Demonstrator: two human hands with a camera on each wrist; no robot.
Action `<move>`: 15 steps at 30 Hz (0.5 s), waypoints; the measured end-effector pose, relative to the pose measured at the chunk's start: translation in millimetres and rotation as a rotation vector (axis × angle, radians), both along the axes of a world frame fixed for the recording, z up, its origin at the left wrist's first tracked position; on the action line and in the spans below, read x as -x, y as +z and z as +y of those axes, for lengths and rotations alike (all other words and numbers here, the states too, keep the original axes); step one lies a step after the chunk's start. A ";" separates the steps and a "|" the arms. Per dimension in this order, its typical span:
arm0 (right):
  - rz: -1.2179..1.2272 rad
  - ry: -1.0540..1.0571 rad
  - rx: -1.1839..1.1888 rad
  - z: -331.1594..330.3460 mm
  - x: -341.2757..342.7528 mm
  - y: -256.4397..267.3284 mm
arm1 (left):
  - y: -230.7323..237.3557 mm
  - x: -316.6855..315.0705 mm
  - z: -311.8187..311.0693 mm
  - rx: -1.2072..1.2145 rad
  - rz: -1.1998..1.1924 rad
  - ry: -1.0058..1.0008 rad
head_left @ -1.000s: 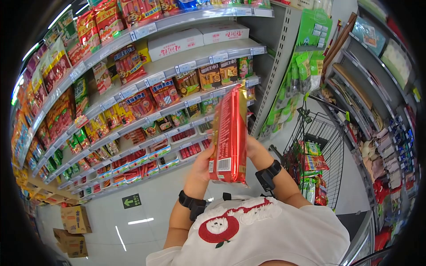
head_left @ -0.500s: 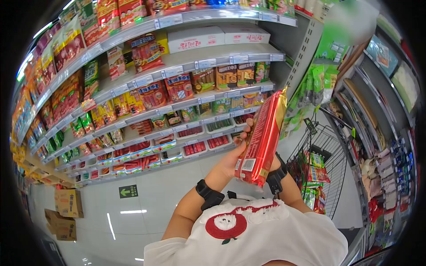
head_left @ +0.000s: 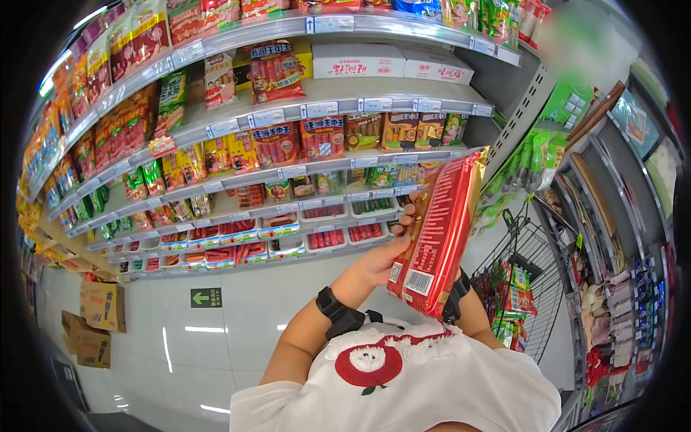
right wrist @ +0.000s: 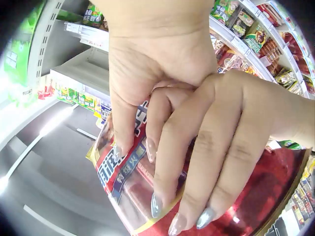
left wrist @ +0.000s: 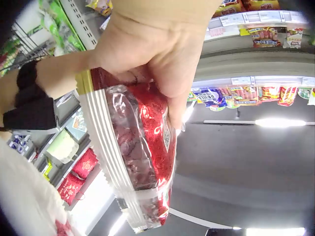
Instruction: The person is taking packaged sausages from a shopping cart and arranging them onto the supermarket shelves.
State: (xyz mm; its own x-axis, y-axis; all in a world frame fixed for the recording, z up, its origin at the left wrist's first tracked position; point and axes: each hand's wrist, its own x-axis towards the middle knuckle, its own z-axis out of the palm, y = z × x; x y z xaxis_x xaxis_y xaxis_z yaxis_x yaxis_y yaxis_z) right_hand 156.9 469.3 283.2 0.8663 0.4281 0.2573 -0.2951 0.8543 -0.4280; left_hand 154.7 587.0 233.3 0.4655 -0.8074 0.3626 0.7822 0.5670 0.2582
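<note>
In front of my chest I hold up a red, gold-edged pack of sausages [head_left: 439,237], its printed back with a barcode facing me and its top tilted right. My left hand [head_left: 381,263] grips it at the lower left side. In the left wrist view that hand [left wrist: 152,54] clasps the pack's end, beside a clear sealed edge. My right hand [right wrist: 162,64] holds the pack from the far side, with its thumb against the front print. Left-hand fingers [right wrist: 211,147] lie across the same front. From the head camera the right hand is largely hidden behind the pack.
Curved shelves [head_left: 302,111] of bagged snacks and sausages fill the left and front. A wire shopping cart [head_left: 536,273] with several packs stands at my right. Cardboard boxes [head_left: 101,309] sit on the floor at left. More racks [head_left: 612,209] line the right.
The pack has moved right in view and leaned over, then turned so more of its back shows. The right hand, visible beside it a second ago, has gone behind it.
</note>
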 end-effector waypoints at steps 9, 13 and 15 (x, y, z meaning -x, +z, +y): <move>-0.168 0.162 -0.213 57.6 -26.6 -22.2 | 6.7 -2.5 50.7 0.067 0.062 -0.082; -0.166 0.195 -0.239 72.0 -42.4 -50.5 | -9.5 -8.8 70.1 0.230 0.107 -0.322; 0.038 0.029 -0.148 76.0 -36.2 -59.0 | -18.6 -17.0 79.1 0.171 0.106 -0.375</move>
